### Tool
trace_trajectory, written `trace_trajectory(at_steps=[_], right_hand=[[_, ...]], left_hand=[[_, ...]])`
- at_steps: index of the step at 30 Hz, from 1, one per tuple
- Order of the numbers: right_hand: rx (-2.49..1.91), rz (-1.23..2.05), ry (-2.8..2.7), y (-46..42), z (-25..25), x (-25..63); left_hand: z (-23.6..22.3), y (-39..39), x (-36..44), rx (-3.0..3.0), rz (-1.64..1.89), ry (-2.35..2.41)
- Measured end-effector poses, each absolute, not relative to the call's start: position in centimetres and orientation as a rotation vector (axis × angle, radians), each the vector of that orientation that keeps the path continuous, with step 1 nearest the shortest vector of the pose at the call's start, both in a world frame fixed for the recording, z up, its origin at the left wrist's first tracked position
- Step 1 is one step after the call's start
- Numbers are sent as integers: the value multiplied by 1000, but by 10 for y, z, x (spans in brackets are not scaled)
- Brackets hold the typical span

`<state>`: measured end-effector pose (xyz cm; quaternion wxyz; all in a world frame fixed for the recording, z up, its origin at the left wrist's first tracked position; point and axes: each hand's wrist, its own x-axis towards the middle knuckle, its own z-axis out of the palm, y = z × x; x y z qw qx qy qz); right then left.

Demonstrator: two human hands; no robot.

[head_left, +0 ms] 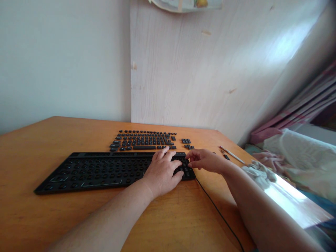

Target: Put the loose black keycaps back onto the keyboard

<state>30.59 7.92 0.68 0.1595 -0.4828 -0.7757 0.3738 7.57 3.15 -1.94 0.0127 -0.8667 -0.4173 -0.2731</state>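
Head view: on the worktop (21, 168), the keyboard (105, 173) lies flat at left and centre, its keys looking mostly bare of caps. It should be stiff and fairly light, best held by its long edges. Behind it stand loose caps (149, 142) in rows, a spacebar (144, 147) among them – probably tiny, hard and slick, so better pinched by their sides. The left hand (163, 171) lies over the keyboard's right part, its fingers spread and loose rather than clenched; whether they press down, I cannot tell. Just beside it, the right hand (204, 160) reaches in from the right, thumb and fingers bent together at the number keys – whether they grasp a cap is too small to tell. A thin cable (216, 209) runs from the keyboard's right end towards the viewer. Farther right lie a slim stick (232, 155) and a crumpled cloth (258, 175), likely soft
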Motion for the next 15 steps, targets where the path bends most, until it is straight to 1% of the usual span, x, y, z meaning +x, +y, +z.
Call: trace_trajectory(at_steps=[9,15], right_hand=[[-1365,1226,-2079,79,5,304],[-1387,1249,-2051,77,10,303]], left_hand=[[-20,32,75,-2690,-837,-1284],[-19,31,75,-2689,-835,-1287]])
